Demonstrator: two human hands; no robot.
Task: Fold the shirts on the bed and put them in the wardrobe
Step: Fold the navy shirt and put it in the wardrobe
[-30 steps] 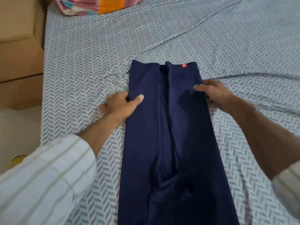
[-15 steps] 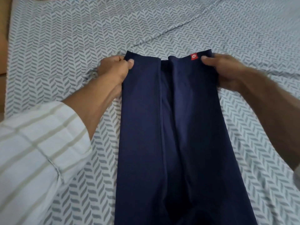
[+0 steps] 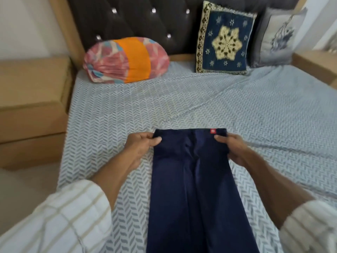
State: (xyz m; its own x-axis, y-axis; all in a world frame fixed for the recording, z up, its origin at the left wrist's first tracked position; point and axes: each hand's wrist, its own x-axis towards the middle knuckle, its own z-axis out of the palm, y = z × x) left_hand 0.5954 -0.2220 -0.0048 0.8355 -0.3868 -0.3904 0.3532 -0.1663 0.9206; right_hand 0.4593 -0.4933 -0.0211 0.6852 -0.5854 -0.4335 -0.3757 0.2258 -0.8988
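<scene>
A navy blue shirt [image 3: 193, 189], folded lengthwise into a long narrow strip, runs from the bottom of the view up the bed [image 3: 264, 125]. A small red tag sits near its far right corner. My left hand [image 3: 141, 146] pinches the far left corner, thumb on top. At the far right corner my right hand [image 3: 232, 147] pinches the cloth in the same way. Whether the far end is lifted off the sheet I cannot tell. The wardrobe is not in view.
A pink and orange bolster [image 3: 125, 60] lies at the head of the bed. A dark blue patterned cushion [image 3: 225, 42] and a grey cushion [image 3: 277, 37] lean on the tufted headboard [image 3: 142, 21]. Wooden side units [image 3: 31, 110] flank the bed on the left.
Both hands slid from the shirt's sides to its far corners and gripped them. The view has tilted up, bringing the headboard and cushions into sight.
</scene>
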